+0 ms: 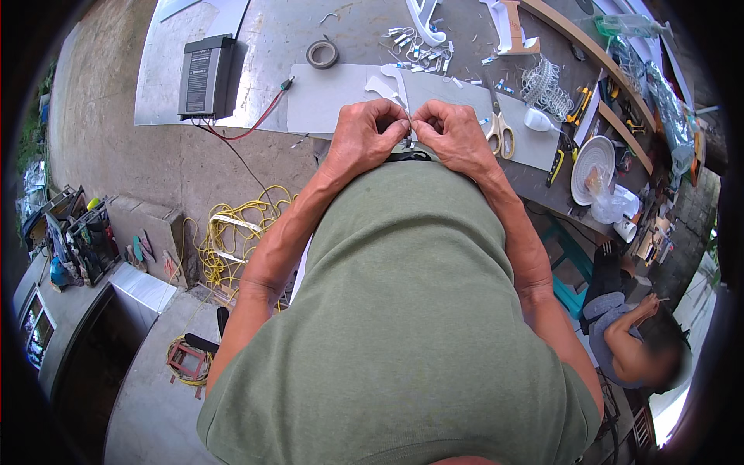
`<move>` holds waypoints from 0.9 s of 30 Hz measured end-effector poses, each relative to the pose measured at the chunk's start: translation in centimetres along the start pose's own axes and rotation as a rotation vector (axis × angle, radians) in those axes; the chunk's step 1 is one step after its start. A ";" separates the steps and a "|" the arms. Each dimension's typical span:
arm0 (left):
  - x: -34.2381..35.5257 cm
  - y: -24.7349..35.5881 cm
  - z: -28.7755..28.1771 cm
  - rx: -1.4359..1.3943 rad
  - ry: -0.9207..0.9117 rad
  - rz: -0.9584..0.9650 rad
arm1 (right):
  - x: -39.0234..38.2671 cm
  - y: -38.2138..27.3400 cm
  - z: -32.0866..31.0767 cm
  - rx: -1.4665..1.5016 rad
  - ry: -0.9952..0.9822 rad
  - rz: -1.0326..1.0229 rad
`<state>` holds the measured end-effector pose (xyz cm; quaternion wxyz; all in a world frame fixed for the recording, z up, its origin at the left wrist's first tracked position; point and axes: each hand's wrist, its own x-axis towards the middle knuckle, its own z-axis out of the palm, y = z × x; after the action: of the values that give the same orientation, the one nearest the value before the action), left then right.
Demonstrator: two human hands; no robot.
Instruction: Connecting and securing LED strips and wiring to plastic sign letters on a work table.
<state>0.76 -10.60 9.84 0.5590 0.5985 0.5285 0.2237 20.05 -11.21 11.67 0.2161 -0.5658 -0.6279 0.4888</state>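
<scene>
My left hand and my right hand meet at the table's near edge, close to my body. Thumb and forefinger of each are pinched together, the fingertips almost touching. Whatever thin, small thing lies between them is too small to make out. Just beyond my fingertips, a white curved letter-like piece lies on a grey sheet. To the right of my right hand lie scissors with cream handles. Small white-and-blue modules with wires are scattered farther back.
A black power supply box with red leads stands at the left, near a tape roll. On the right are coiled white wire, a white plate-like disc and a utility knife. Yellow cable tangles on the floor. Another person sits lower right.
</scene>
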 end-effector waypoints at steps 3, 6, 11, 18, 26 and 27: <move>0.0 0.2 0.0 -0.004 -0.015 -0.029 | 0.0 0.3 0.1 0.029 -0.001 0.024; 0.0 -0.2 0.2 -0.028 -0.002 -0.025 | 0.0 0.7 0.4 0.082 -0.002 0.040; -0.1 -0.3 0.1 -0.157 -0.002 -0.029 | 0.1 1.3 0.7 0.176 0.043 0.088; -0.2 -0.3 -0.2 -0.101 -0.016 -0.030 | -0.1 0.7 0.4 0.113 0.019 0.069; -0.4 1.2 -0.3 -0.107 0.213 0.024 | -0.2 -0.9 0.3 0.022 0.272 -0.186; -0.4 0.3 -0.3 -0.341 0.258 0.033 | -0.3 -1.5 -0.2 -0.083 0.321 -0.291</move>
<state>0.50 -10.78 10.32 0.5762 0.4704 0.5404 0.3934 19.54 -11.22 13.11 0.3580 -0.5481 -0.6802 0.3297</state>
